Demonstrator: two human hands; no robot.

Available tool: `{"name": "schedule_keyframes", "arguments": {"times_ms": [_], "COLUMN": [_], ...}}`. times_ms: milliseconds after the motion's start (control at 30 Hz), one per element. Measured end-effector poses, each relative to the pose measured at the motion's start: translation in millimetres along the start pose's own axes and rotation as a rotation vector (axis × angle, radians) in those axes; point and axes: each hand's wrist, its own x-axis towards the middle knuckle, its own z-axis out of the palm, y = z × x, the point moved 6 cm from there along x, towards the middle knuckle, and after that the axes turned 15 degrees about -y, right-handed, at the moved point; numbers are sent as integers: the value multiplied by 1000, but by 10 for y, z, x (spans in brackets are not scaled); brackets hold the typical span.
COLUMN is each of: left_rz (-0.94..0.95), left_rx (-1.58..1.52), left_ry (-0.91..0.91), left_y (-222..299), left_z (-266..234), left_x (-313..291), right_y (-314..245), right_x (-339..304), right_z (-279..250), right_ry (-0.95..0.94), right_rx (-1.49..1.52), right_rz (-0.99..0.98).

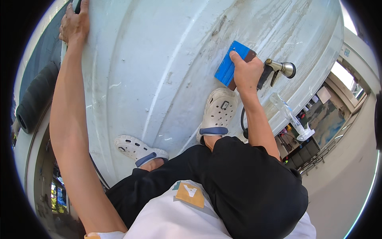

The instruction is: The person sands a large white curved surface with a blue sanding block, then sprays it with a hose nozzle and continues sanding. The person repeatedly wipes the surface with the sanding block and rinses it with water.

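Observation:
A blue flat squeegee [226,63] with a brown edge is in my right hand [247,73]. My thumb presses along its face, and the squeegee is over a white ribbed panel [139,51] streaked with wet, dirty marks. Just right of that hand is a metal spray nozzle [281,67] with a black handle. At the far upper left, my left hand [75,26] closes at the panel's edge around a dark thing [76,4], mostly cut off by the picture's rim. What that thing is, I cannot tell.
My feet, in white clogs [219,111], stand on the panel. A transparent bottle [290,115] lies tilted at its right edge. A black hose [243,123] runs beside my right foot. Beyond the left edge is a dark ridged roll [38,97]. Shelves with items [302,147] stand below right.

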Motion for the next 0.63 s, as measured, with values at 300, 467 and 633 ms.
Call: {"name": "schedule_keyframes", "arguments": {"times_ms": [300,467,633], "left_rz": [-16,0,-39], "left_rx": [22,8,22], "left_ry": [-11,-40,-66], "left_y": [-101,11,-11], "left_z": [-60,31,-42], "left_x": [2,-23,-5], "right_y": [-252,-329,-354], "right_x": [102,107,266], "right_z": [125,215,326], "right_ry": [-35,-5,-88], "right_rx": [-305,-158,-110], "right_rz": [-71,35,19]}}
